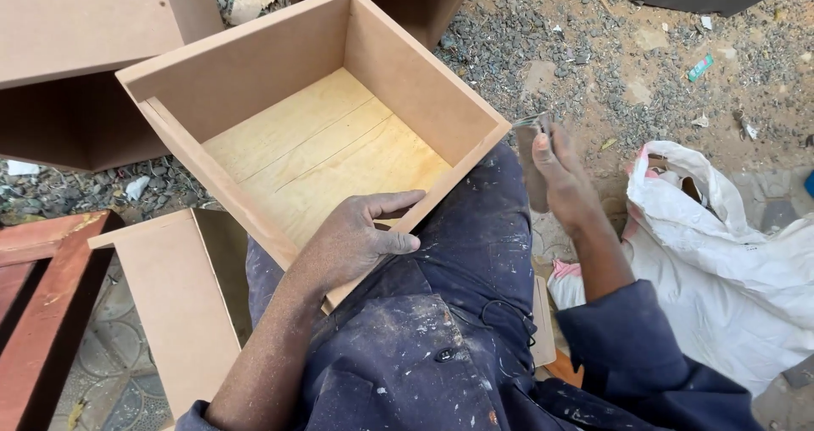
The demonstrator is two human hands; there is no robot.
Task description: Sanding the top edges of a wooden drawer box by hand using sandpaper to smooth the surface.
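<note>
I steady the open wooden box (322, 117) on my lap, left hand (356, 240) clamped on its near wall; right hand (560, 177) beside the box pinches thin nails (530, 120). Next probably needs nail placement.

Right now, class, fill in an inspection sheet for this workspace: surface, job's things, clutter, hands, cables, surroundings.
Surface: gravel ground with small stones and bare earth patches.
Job's things: open fibreboard box, plywood bottom, resting tilted on the person's lap; thin nails at the right fingertips.
Clutter: white plastic sack at the right; paper scraps and a green scrap on the gravel.
Hands: left hand grips the box's near wall, thumb inside; right hand pinches the nails beside the box corner.
Cables: nothing seen.
Surroundings: a second box at lower left, a board panel at upper left, a reddish wooden piece at the left edge.
</note>
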